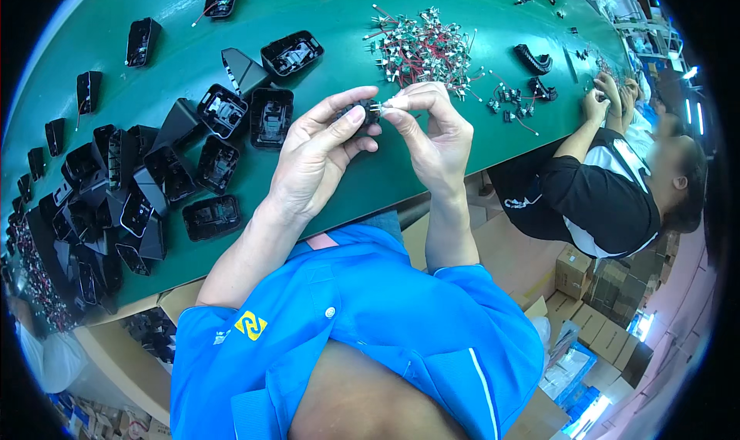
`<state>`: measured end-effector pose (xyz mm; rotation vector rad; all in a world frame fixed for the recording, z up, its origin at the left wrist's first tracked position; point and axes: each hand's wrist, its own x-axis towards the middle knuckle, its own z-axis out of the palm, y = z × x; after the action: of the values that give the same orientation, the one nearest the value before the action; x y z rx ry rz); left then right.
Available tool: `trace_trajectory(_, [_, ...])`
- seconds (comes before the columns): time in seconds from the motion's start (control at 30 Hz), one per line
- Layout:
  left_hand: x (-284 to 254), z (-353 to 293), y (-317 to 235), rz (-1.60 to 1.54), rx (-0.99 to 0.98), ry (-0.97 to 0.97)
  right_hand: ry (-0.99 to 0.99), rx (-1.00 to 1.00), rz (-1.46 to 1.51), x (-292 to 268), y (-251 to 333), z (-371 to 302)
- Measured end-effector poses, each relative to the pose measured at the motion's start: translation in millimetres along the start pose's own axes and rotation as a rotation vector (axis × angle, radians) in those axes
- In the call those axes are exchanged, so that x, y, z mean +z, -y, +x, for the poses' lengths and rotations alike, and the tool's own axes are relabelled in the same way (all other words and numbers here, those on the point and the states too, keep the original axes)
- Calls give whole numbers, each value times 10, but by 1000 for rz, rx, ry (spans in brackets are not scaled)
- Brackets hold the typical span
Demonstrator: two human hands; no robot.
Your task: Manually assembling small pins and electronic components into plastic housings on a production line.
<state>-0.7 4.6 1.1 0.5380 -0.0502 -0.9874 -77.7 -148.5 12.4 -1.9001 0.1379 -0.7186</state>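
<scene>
My left hand (320, 136) grips small black part (368, 116), bright prongs (377, 112) meeting my right hand's (438, 136) pinched fingertips, hold unclear. Green table (339, 39) edge my side of hands; bare room beyond left.

The held part (367, 115) looks like dark plastic; the housings (271, 118) are black plastic, their outer walls fairly matt; the counter (339, 24) is smooth with a faint sheen; the shirt (385, 293) is soft, creased cloth; the cartons (574, 270) are matt cardboard.
</scene>
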Motion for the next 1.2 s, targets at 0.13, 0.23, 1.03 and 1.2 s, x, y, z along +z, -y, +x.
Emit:
trace_trajectory(0.13, [31, 4, 2, 10, 17, -45, -9, -63, -141, -44, 57, 45])
trace_trajectory(0.23, [20, 7, 10, 26, 16, -37, 35, -41, -188, -63, 122, 78])
trace_trajectory(1.03, [-25, 20, 108, 114, -50, -63, 80, 99, -95, -59, 65, -251])
trace_trajectory(1.2, [-23, 35, 103, 124, -59, -116, -274, 89, -539, -543, -98, -110])
